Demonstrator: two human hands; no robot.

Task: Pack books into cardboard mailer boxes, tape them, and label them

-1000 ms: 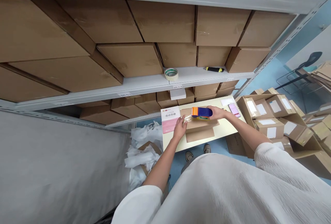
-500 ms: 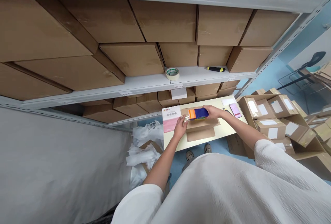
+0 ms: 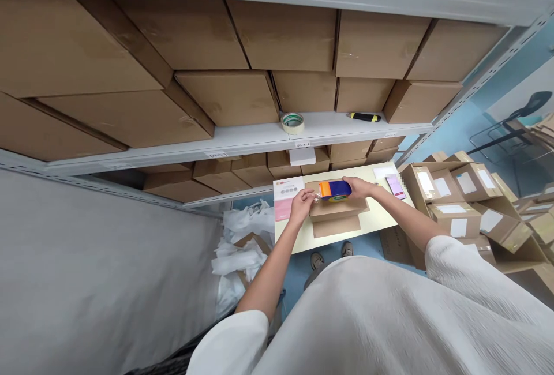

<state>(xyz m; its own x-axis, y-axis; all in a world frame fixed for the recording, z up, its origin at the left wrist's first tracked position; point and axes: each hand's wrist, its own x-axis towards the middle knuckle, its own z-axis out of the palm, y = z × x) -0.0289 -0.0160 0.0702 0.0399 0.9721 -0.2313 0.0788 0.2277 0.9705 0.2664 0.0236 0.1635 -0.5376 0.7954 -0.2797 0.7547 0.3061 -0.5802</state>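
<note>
My right hand (image 3: pixel 357 187) is wrapped round the right end of a blue-and-orange package (image 3: pixel 335 189), which has a yellow-green mark on its lower side. This package is held just above an open brown cardboard box (image 3: pixel 340 209). At its orange end, my left hand (image 3: pixel 303 205) pinches a shiny piece of clear plastic film (image 3: pixel 317 197). A white-and-pink box (image 3: pixel 288 193) lies on the table just left of the brown box. My fingertips on the film are small in view.
The pale table (image 3: pixel 381 213) bears a phone (image 3: pixel 395 187) at its right end. Beside it, a large carton (image 3: pixel 415 190) holds several small boxes. A tape roll (image 3: pixel 293 123) and a cutter (image 3: pixel 365 117) lie on the shelf (image 3: pixel 255 132). White wrapping (image 3: pixel 246 231) heaps at the left.
My left hand has shifted slightly up and its fingers have closed more at the film. The package has tipped a little, showing more of its yellow-green mark. The view has moved slightly.
</note>
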